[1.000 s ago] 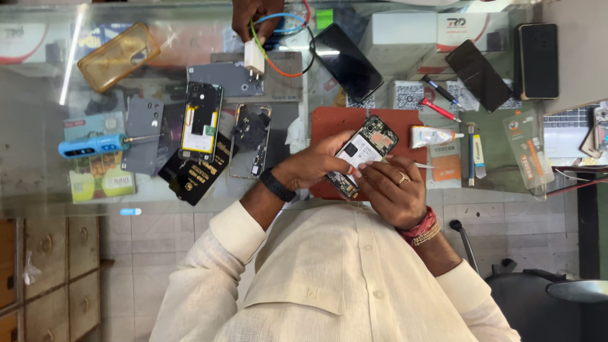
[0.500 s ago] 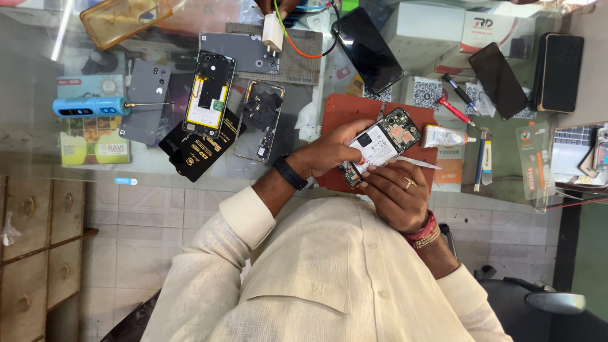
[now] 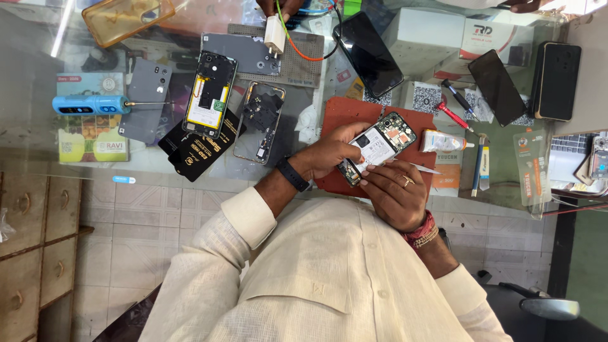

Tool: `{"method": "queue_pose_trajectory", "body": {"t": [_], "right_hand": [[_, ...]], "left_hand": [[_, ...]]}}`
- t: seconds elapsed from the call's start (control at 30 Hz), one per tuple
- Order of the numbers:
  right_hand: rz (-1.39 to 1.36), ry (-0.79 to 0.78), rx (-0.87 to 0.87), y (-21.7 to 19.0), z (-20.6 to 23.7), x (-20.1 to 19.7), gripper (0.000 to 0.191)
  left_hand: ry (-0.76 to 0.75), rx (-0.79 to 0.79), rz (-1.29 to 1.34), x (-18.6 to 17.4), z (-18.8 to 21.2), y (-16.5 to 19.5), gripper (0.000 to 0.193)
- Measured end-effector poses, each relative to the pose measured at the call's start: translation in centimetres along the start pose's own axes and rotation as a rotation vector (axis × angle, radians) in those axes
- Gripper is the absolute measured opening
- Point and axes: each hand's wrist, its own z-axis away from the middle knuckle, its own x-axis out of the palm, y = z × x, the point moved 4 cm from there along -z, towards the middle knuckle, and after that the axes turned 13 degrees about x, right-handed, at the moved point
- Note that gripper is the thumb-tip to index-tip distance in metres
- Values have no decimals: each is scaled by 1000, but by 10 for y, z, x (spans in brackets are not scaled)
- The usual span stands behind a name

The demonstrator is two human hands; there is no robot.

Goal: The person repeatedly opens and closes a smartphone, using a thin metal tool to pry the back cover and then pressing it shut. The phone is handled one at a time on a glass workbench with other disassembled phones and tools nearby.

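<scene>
Counter: a glass counter (image 3: 38, 145) runs across the top of the view, crowded with phone parts and tools. Drawers and floor tiles show below it.
Mat: a red mat (image 3: 342, 114) lies on the counter, right of the middle, under both hands.
Box: a white box (image 3: 443, 38) stands at the far edge, with a black phone (image 3: 369, 54) lying face up just beside it on the left.
Spare phone: a second phone (image 3: 209, 95) lies with its back off and a pale battery showing, left of the mat. A bare phone frame (image 3: 259, 120) is next to it.
Left hand: the left hand (image 3: 326, 155), with a black band on the wrist, is wrapped around the open phone from the left, thumb on top.
Right hand: the right hand (image 3: 396, 196), with a ring and red bracelets, has its fingers curled and pinches a white pick. Its fingertips sit at the near edge of the open phone.
Open phone: the open phone (image 3: 380, 144) is held tilted just above the mat between both hands, its back off and its battery and boards exposed.
Screwdriver: a blue screwdriver (image 3: 92, 104) lies far left, its tip pointing right.
Glue tube: a white tube (image 3: 443, 140) lies just right of the open phone.
Pick: the white pick (image 3: 425, 168) is thin and pointed, and sticks out to the right from the right hand.
Other person: another hand (image 3: 278, 6) at the top edge holds a white charger (image 3: 274, 33) with an orange cable.
</scene>
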Motion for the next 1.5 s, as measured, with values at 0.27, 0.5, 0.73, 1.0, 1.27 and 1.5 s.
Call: {"method": "queue_pose_trajectory", "body": {"t": [0.27, 0.5, 0.73, 1.0, 1.27, 1.5], "right_hand": [[37, -171, 38, 4, -3, 5, 20], [-22, -203, 47, 3, -5, 3, 19], [-23, -215, 87, 3, -3, 2, 22], [-40, -204, 161, 6, -2, 8, 21], [-64, -68, 76, 1, 0, -5, 15], [-16, -46, 26, 0, 1, -4, 15]], "left_hand": [[-45, 57, -104, 4, 0, 3, 69], [-58, 27, -133, 7, 0, 3, 61], [-66, 20, -164, 7, 1, 1, 62], [-64, 30, -178, 8, -1, 0, 64], [3, 36, -113, 8, 1, 4, 67], [32, 15, -78, 7, 0, 2, 71]]}}
